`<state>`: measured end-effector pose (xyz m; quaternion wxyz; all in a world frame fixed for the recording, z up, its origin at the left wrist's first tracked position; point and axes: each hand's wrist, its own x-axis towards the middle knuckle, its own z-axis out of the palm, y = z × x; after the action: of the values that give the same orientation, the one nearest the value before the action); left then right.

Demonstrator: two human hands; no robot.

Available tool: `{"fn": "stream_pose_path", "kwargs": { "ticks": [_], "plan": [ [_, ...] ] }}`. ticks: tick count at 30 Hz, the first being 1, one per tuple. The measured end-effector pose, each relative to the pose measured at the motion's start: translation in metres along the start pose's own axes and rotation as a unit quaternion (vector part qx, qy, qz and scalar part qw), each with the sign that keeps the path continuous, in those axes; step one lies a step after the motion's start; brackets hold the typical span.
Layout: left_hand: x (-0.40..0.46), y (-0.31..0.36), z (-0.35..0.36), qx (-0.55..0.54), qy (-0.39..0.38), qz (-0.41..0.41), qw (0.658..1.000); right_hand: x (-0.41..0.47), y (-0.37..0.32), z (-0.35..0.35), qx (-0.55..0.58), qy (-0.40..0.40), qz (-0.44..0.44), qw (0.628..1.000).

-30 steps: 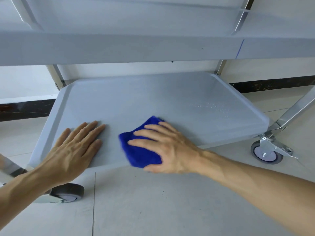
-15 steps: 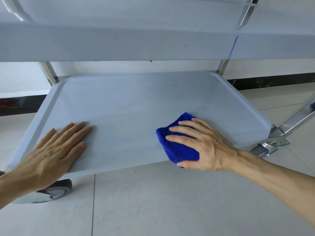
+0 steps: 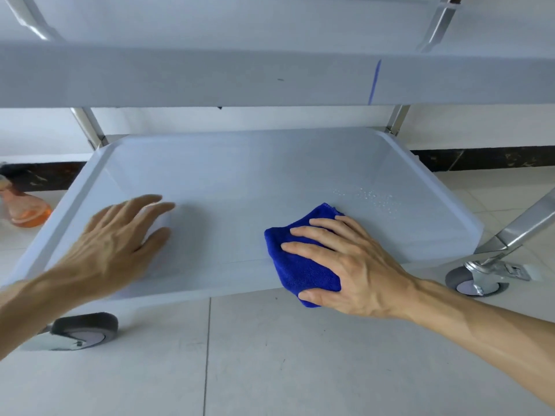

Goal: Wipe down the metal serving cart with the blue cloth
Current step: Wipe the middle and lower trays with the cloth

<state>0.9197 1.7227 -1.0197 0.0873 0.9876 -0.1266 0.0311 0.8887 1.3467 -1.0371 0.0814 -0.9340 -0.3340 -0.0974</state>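
The metal cart's lower shelf (image 3: 240,181) is a pale grey tray with a raised rim. A folded blue cloth (image 3: 295,259) lies at its near edge, right of centre. My right hand (image 3: 351,265) presses flat on the cloth, fingers straight and spread, thumb along the cloth's near side. Flat on the shelf's left part rests my left hand (image 3: 117,244), blurred, fingers straight. Water droplets (image 3: 372,198) dot the shelf beyond the cloth. The upper shelf (image 3: 270,73) spans the top of the view.
An orange spray bottle (image 3: 22,208) lies on the tiled floor at the far left. Castor wheels stand at the near left (image 3: 85,330) and near right (image 3: 474,280). A slanted metal leg (image 3: 525,226) rises at the right. A dark skirting runs along the wall.
My right hand slid the cloth rightward along the shelf's near edge from left of centre. My left hand stayed on the left part of the shelf. The spray bottle came into view.
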Motion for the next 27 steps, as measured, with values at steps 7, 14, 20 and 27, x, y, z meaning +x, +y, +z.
{"fn": "stream_pose_path", "kwargs": {
  "ticks": [7,14,20,27],
  "plan": [
    [0.008,0.017,0.025,0.009,-0.042,-0.04,0.998,0.002,0.007,-0.004,0.019,-0.006,-0.013,1.0],
    [0.007,0.018,0.027,0.015,-0.042,-0.042,0.998,0.078,0.051,0.0,0.085,0.015,0.073,0.994],
    [0.006,0.023,0.023,-0.008,-0.009,-0.047,0.999,0.223,0.04,0.033,0.035,-0.035,0.292,0.955],
    [0.005,0.026,0.021,-0.037,0.044,-0.048,0.997,0.211,-0.017,0.048,0.082,-0.049,0.031,0.995]
  ]
}}
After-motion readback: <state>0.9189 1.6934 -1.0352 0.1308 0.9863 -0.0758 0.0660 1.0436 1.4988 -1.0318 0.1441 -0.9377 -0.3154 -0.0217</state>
